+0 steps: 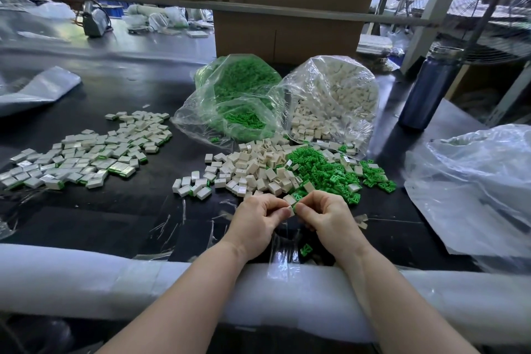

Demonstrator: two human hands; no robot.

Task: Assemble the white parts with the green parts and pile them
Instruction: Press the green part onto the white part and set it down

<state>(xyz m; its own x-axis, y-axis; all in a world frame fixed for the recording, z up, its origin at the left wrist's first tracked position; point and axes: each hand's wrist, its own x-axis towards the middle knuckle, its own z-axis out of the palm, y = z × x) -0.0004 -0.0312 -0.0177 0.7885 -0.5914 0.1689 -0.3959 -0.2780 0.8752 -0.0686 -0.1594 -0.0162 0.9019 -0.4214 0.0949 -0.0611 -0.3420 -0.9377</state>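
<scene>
White part (289,200) pinched between both hands, just in front of the loose heaps.

Left hand (258,223) and right hand (321,217) curl fingertips around it; its long axis tilts up-right. Left to right on the black table (143,218): assembled pile (86,152), white parts (253,169), green parts (330,172), blue bottle (428,89).

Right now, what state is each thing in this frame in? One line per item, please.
left hand: pinching a white part
right hand: pinching the same part
white part: held between both hands
green bag: open, spilling
white bag: open, spilling
loose white parts: heaped, unassembled
loose green parts: heaped, unassembled
assembled pile: spread out at left
bottle: upright, capped
</scene>
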